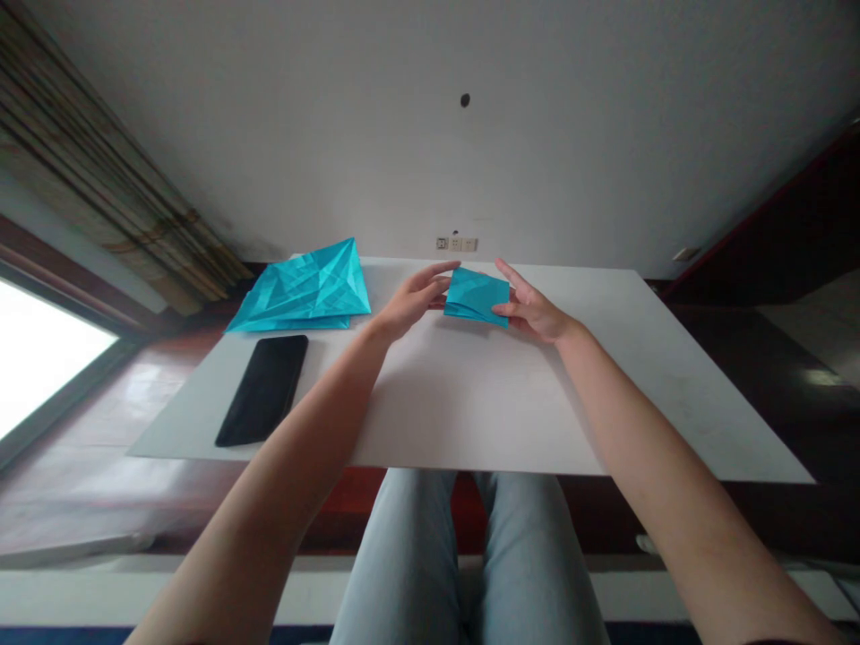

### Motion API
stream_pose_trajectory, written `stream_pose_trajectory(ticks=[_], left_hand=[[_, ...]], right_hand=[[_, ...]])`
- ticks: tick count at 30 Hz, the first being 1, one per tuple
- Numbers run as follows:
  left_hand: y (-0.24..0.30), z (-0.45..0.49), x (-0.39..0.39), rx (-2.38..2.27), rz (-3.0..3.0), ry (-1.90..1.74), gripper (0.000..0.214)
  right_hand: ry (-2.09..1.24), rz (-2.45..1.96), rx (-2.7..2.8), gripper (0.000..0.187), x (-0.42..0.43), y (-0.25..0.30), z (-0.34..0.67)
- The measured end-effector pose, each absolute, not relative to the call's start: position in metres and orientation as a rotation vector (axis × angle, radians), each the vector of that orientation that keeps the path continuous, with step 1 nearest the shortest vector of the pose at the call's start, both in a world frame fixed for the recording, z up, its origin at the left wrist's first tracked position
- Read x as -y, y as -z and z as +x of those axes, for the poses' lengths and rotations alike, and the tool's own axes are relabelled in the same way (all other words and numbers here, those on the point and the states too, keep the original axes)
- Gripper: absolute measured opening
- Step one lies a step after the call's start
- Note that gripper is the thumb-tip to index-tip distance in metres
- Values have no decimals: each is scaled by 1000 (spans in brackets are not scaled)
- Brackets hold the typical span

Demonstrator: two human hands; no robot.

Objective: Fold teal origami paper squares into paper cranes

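Note:
A small folded piece of turquoise paper (476, 294) is held up a little above the white table, between my two hands. My right hand (534, 306) pinches its right side, with the thumb on the front and the index finger stretched upward, off the paper. At the paper's left edge, my left hand (420, 294) holds on with its fingertips; one finger reaches the upper left corner and others pass partly behind the sheet. Several creases and layers show along the lower edge of the paper.
Larger creased turquoise sheets (305, 288) lie at the table's back left. A black phone (263, 390) rests in front of them, beside my left forearm. The white table (470, 412) reaches back to a wall with sockets (457, 244). A curtain (114, 170) hangs at left.

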State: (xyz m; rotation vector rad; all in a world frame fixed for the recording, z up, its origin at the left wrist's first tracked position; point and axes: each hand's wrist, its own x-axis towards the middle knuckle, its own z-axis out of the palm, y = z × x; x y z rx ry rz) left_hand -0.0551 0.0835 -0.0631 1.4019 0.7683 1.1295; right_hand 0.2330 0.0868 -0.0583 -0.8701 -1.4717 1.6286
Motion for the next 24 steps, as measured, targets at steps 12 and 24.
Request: stream_pose_trajectory(ticks=[12,24], left_hand=[[65,-48,-85,-889,1528,-1213,60],[64,-48,-81,-1067,1703,-1126,53]], right_hand=[[-1701,-842,1573,78,-87,58,231],[-1280,-1032,1617,60,-94,53,232]])
